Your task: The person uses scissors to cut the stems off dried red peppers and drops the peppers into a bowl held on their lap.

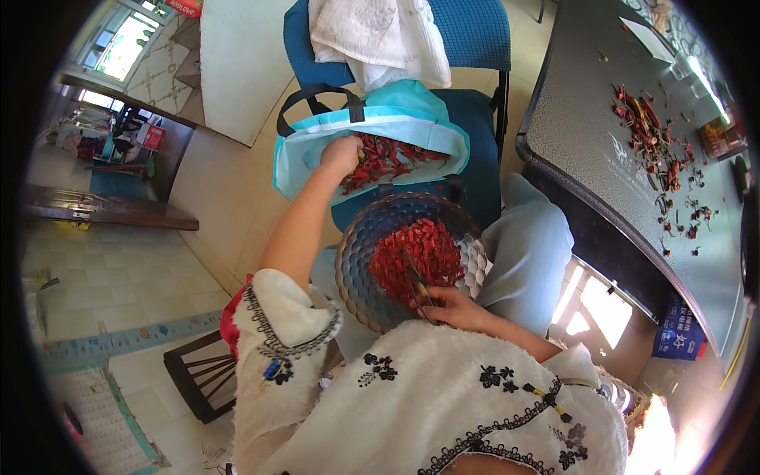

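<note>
My left hand point(342, 155) reaches into an open turquoise fabric bag point(454, 139), its fingers at a heap of dried red chillies point(395, 159). Whether those fingers are closed on any chillies is hidden. In my right hand point(452, 307) is a pair of scissors point(418, 278), tilted with the blades over the bowl. The large bowl point(355, 261), with a scalloped pattern, rests at my lap between my legs. Cut red chilli pieces point(418, 252) cover its bottom. The bag sits on a blue chair point(478, 139) right beyond the bowl.
A white cloth point(380, 35) hangs over the chair back. To the right, a dark table point(570, 101) bears scattered chillies and stems point(659, 142), with a jar point(721, 136) near its far edge. A wooden chair point(199, 374) stands at the lower left.
</note>
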Demonstrator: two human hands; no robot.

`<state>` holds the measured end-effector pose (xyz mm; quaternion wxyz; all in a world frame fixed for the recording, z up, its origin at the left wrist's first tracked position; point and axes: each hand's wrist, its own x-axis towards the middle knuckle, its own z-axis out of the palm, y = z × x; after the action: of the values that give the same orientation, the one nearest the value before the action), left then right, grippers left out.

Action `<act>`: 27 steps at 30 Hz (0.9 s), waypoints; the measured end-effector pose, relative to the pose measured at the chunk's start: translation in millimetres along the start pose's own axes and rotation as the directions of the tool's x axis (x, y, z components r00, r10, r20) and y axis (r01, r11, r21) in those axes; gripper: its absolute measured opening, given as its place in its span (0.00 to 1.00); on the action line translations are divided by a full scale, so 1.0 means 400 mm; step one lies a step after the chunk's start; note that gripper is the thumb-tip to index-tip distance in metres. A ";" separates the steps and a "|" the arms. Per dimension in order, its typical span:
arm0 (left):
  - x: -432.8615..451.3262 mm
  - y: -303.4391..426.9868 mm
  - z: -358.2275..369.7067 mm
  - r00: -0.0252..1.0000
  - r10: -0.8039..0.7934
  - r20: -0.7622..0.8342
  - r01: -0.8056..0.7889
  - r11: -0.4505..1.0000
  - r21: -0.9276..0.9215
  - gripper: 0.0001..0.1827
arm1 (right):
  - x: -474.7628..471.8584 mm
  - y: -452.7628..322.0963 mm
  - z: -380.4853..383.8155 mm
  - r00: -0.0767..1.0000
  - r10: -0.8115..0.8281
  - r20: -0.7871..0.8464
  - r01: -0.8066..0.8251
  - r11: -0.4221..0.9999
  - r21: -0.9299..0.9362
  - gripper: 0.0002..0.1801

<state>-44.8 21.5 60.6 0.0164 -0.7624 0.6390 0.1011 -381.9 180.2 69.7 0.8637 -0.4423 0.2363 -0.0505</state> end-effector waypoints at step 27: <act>-0.140 0.111 -0.218 0.811 0.331 0.482 0.440 0.198 -0.876 0.15 | -0.006 -0.003 0.004 0.991 -0.119 0.053 0.121 0.992 -0.024 0.11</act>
<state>-85.9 54.3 160.2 -0.2716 -0.5461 0.3565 0.7077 -383.0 181.3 72.2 0.8587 -0.4687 0.1877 -0.0877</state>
